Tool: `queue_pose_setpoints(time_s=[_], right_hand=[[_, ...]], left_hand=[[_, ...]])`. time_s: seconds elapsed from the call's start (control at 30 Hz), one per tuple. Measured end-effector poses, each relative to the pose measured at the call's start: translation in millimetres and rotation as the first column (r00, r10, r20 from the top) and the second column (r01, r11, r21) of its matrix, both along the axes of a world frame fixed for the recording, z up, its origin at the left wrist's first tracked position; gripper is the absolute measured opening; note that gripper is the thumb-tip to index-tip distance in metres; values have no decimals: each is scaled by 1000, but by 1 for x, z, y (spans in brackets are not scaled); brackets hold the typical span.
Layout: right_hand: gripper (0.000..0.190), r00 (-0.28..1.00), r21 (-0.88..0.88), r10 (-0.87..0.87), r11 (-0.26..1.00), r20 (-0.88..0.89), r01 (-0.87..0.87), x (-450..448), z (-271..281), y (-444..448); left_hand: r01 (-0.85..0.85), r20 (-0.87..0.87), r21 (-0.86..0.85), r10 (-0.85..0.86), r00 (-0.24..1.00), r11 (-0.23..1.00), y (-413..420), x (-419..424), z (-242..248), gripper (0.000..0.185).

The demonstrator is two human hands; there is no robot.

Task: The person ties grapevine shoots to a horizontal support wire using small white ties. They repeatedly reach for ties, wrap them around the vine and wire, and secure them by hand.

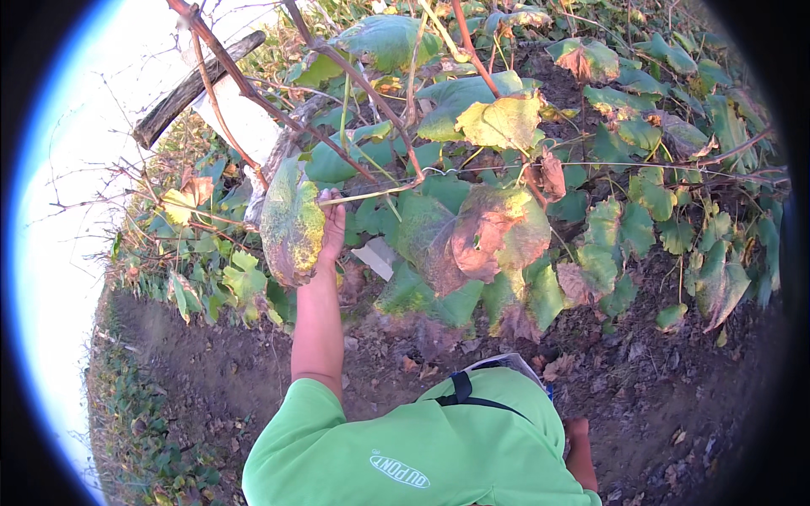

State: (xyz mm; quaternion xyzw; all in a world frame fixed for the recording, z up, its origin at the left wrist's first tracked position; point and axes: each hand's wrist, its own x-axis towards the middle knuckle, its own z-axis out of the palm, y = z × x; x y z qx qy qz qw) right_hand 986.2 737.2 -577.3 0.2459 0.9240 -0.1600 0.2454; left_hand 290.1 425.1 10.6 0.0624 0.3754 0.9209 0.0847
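Observation:
My left hand (332,228) is raised among the grapevines, at the edge of a mottled green and yellow grape leaf (291,228). That leaf covers part of the hand, so its grip cannot be made out. A pale shoot (370,195) crosses in front of my fingers and joins a brown cane (386,114). Browned grape leaves (487,234) hang to the right of the hand. My right hand is out of sight; only part of the right arm (579,455) shows beside my green shirt.
A trellis wire (588,164) runs across the vines. At upper left a weathered wooden post (196,88) slants beside bare canes. A pale flat piece (374,258) hangs below the shoot. Dark strap (462,386) at my waist; leaf-strewn soil (209,348) below.

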Motion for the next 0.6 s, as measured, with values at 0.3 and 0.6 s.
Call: queue_pose_setpoints(time_s=[0.3, 0.6], right_hand=[[35, 966, -24, 27, 999, 259, -21, 41, 4, -35], [31, 940, -49, 145, 989, 310, -136, 23, 59, -37]], left_hand=[[51, -59, -93, -56, 997, 994, 6, -26, -5, 17], [-36, -179, -587, -87, 980, 809, -6, 7, 20, 25]])
